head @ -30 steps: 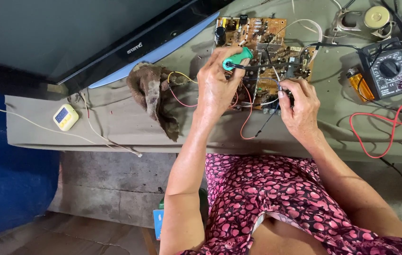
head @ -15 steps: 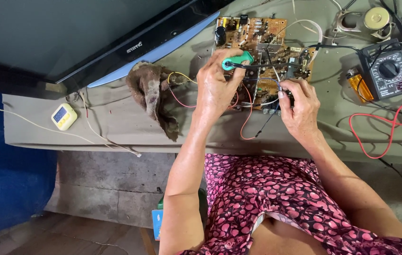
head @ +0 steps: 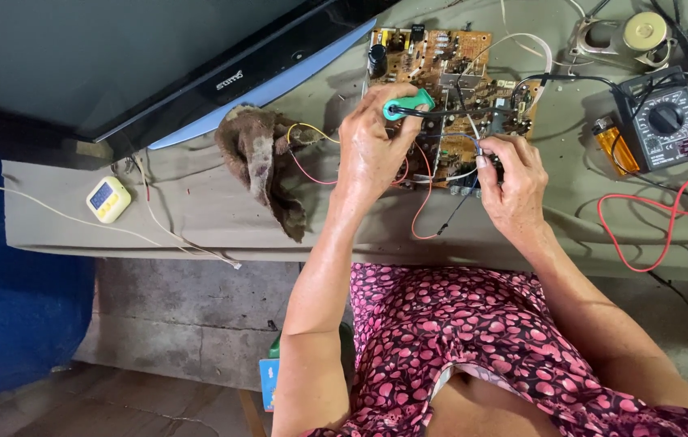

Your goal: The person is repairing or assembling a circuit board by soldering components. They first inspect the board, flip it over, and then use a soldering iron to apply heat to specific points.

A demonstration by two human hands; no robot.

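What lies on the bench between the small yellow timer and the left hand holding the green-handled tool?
In the head view, a crumpled brown rag lies between the yellow timer and the left hand, with red and yellow wires beside it.

Minimal change: left hand (head: 372, 142) w/ green tool (head: 405, 105) edged slightly down-left over board (head: 441, 57); right hand (head: 514, 182) barely shifted.

sleeveless dark top (head: 473, 348) with pink petal print; bare arms; no rings

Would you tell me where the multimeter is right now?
In the head view, the multimeter sits at the bench's right end, right of the circuit board, beside an orange lighter.
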